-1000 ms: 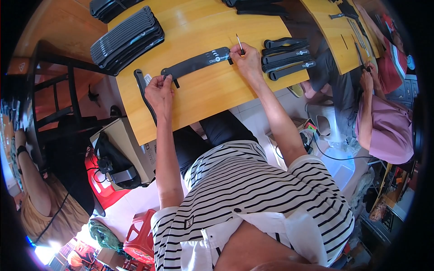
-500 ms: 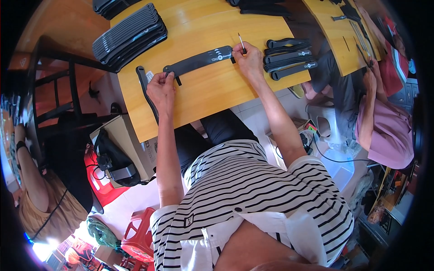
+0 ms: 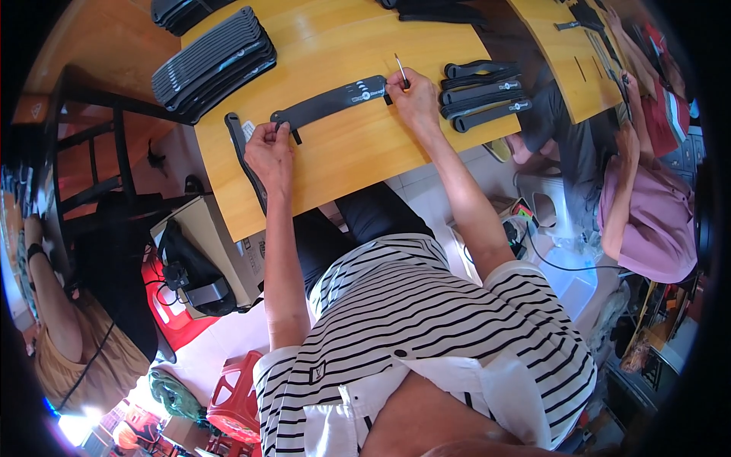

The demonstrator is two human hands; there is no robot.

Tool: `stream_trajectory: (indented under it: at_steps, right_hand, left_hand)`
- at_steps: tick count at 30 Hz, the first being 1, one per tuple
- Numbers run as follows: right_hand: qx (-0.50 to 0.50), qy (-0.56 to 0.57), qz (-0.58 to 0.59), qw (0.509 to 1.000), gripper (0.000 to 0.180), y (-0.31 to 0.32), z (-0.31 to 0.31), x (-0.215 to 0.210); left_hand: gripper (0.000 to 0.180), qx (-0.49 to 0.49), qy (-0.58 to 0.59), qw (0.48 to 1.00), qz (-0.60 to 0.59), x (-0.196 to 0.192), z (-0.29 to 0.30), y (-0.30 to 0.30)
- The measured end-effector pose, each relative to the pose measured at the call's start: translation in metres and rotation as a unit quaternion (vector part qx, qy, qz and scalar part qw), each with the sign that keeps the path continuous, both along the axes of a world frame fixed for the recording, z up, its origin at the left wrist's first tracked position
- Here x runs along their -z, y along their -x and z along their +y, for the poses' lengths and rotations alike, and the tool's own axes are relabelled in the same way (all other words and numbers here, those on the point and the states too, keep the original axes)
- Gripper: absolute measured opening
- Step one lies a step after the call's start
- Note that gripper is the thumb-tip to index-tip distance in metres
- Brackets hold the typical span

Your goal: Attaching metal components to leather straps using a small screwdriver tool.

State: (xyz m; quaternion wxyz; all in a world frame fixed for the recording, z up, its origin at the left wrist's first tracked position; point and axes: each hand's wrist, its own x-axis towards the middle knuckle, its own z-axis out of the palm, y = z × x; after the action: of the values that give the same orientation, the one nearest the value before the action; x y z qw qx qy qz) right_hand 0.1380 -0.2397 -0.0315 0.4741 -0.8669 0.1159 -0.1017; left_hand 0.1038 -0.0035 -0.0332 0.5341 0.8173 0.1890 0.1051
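A wide black strap with pale print near its right end lies stretched across the wooden table in front of me. My left hand pinches its left end between thumb and fingers. At the other end, my right hand grips the strap's tip and also holds a slim pointed tool, pale at the tip and dark lower down, pointing away from me. A short black tab hangs below the strap near each hand. To the left of my left hand lies a narrow black strap with a loop at its far end.
Stacked black straps stand at the table's far left. A smaller pile of folded straps sits on the right. More black straps lie at the far edge. Co-workers sit at a second table on the right; a cardboard box stands at lower left.
Both hands keep hold of the strap's ends. Hands, strap and table appear shifted slightly left in the picture; the grip looks the same.
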Motion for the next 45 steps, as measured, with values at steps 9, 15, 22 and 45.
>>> stream_trajectory:
  at_steps: [9, 15, 22, 45]
  right_hand:
    - [-0.001, 0.005, -0.005, 1.000, 0.007, 0.000, 0.000, -0.002]
    - [-0.002, 0.011, -0.015, 1.000, 0.008, 0.001, 0.002, -0.003]
    - [-0.006, 0.012, -0.018, 1.000, 0.006, 0.000, 0.003, -0.001]
    - [-0.004, 0.067, -0.005, 0.998, 0.009, -0.018, -0.014, -0.008]
  left_hand:
    - [0.016, 0.000, 0.000, 1.000, 0.001, -0.003, -0.002, 0.000]
    - [0.018, 0.001, -0.024, 1.000, -0.002, 0.002, 0.001, 0.000]
    - [0.017, -0.007, -0.058, 0.998, 0.001, 0.000, -0.003, 0.000]
    - [0.023, 0.016, -0.164, 0.979, -0.115, -0.016, -0.004, -0.001]
